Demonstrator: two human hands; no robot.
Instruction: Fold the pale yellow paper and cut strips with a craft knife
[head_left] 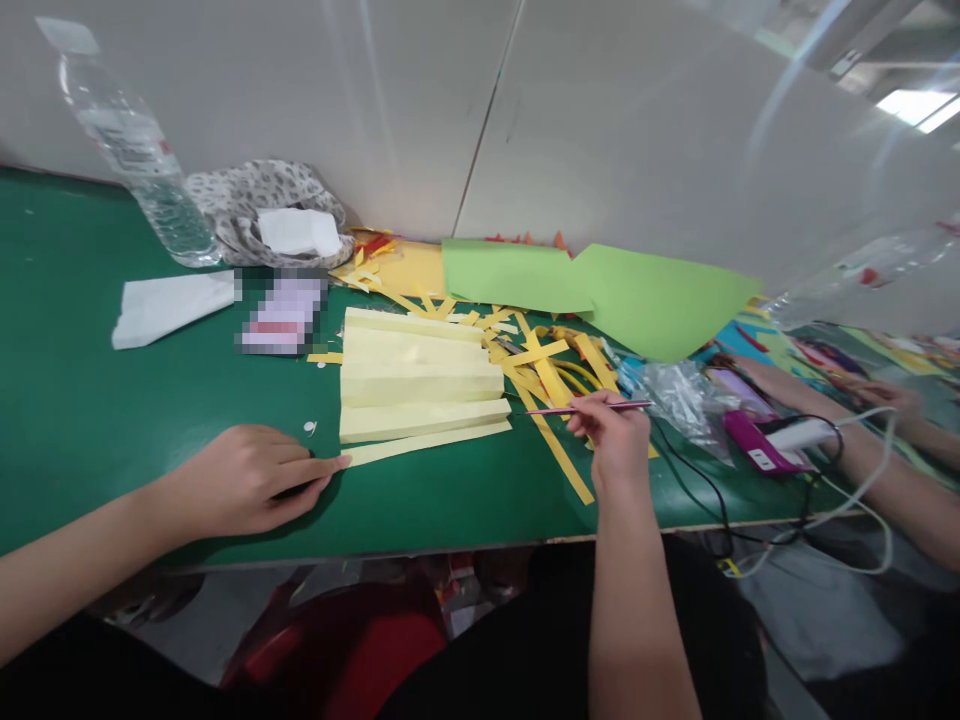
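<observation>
A pale yellow sheet point(420, 375) with several parallel folds lies on the green table point(82, 430). My left hand point(259, 480) rests at the left, its index fingertip on the lower left corner of the sheet's front strip. To the right of the sheet, my right hand point(611, 430) pinches a thin pink stick-like tool point(555, 410), whose tip points left, close to the sheet's right edge. Yellow paper strips point(551, 380) lie in a tangle behind and beside that hand.
Green paper point(645, 300) leans along the wall. A water bottle point(142, 150), a patterned pouch point(262, 190) and a phone point(285, 315) are at the left. Right of my hand are clear plastic point(690, 400), a magenta device point(761, 445), cables and another person's arm point(877, 460).
</observation>
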